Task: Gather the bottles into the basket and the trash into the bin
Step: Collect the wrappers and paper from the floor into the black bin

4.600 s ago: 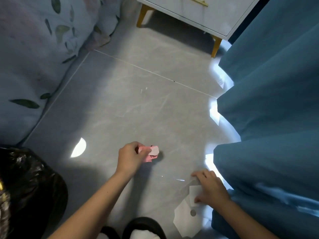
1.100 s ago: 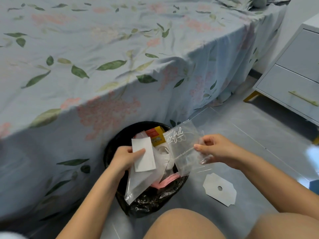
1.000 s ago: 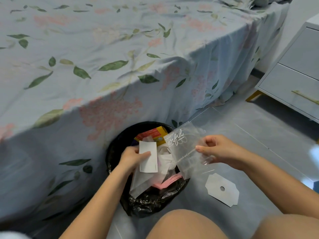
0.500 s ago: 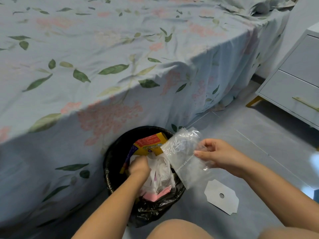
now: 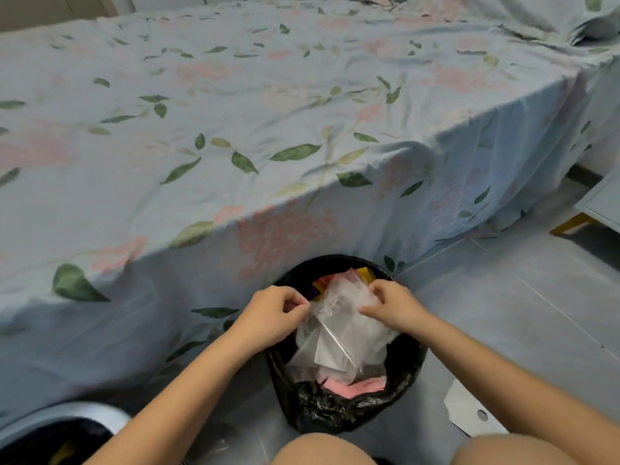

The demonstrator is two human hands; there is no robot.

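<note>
Both hands meet over the mouth of the bin, low in the middle of the frame. The left hand is curled closed, its thumb and fingers pinching the left edge of a clear plastic bag; the right hand is likewise closed, fingertips pressed into the bag's upper right edge. Between them the one clear bag hangs crumpled and half inside the bin. There is one such bin between the arms, round and lined with a black plastic liner, standing on the floor right against the draped side of the bed. Inside it, under the bag, lie white crumpled wrappers, a pink paper piece at the near rim, and a yellow-and-red packet at the far rim. One flat white card with a small round hole lies on the floor at the lower right, outside the bin and just beside the person's right forearm. At the lower left corner a second round container with a pale rim shows only in part; its dark inside cannot be made out. Two bare knees fill the bottom edge. The floor is smooth grey tile with thin joint lines. The bed, covered with a pale blue sheet printed with green leaves and pink flowers, takes up the whole upper frame. At the right edge a pale cabinet corner with a golden leg stands on the tile.
</note>
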